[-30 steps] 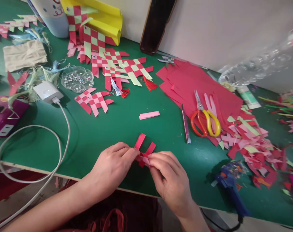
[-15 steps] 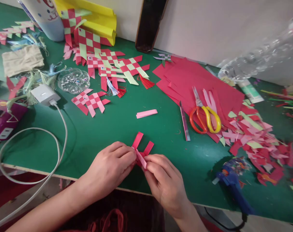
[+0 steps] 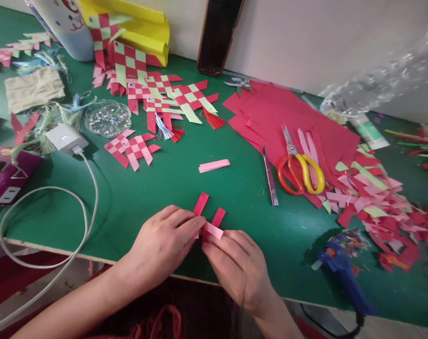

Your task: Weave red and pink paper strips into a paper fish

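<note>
Near the table's front edge, my left hand (image 3: 168, 240) pinches red paper strips (image 3: 201, 203) that stick up past its fingertips. A pink paper strip (image 3: 214, 230) crosses the red ones and slants down to the right. My right hand (image 3: 237, 266) is closed on the lower part of the same strips, its fingertips just under the pink one. Where the strips cross is partly hidden by the fingers. Beyond the hands lies a folded pink strip (image 3: 214, 165) on the green table. Woven paper fish (image 3: 132, 148) rest farther left.
Scissors (image 3: 298, 165) and a craft knife (image 3: 269, 176) lie to the right, by red paper sheets (image 3: 270, 110) and a heap of paper scraps (image 3: 379, 197). A blue glue gun (image 3: 346, 270) sits at front right. A white cable (image 3: 89, 207) loops at left.
The pink strip has swung from steeply slanting to flatter, pointing right. My right fingers have shifted slightly left beneath it, and my left fingertips have moved over its upper end.
</note>
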A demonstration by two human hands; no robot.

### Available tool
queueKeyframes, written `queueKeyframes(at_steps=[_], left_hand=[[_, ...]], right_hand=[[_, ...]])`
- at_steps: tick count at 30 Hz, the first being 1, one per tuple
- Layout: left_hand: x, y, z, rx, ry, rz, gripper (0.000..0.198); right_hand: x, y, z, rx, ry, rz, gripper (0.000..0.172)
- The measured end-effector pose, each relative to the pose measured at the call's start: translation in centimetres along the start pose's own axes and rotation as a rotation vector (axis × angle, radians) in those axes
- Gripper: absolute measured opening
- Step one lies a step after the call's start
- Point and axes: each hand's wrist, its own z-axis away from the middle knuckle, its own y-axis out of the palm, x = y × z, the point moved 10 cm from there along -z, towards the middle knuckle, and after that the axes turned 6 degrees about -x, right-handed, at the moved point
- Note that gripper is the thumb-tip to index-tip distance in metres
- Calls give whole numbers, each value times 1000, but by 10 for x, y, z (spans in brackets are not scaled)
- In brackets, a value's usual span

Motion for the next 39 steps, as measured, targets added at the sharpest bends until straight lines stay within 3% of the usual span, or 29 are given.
queueKeyframes(at_steps=[10, 19, 28, 34, 39], left_hand=[[-1, 2, -1, -12, -10, -87, 26], [0, 2, -4, 32, -49, -12, 12], [2, 5, -3, 48, -32, -51, 22], [7, 8, -4, 61, -56, -52, 30], [8, 9, -5, 99, -94, -11, 16]], right_hand=[[3, -6, -3, -8, -61, -4, 26], [1, -3, -3, 12, -79, 11, 22], [5, 4, -4, 57, -135, -5, 20], [2, 3, -3, 12, -120, 4, 18], [3, 1, -7, -27, -110, 40, 17]])
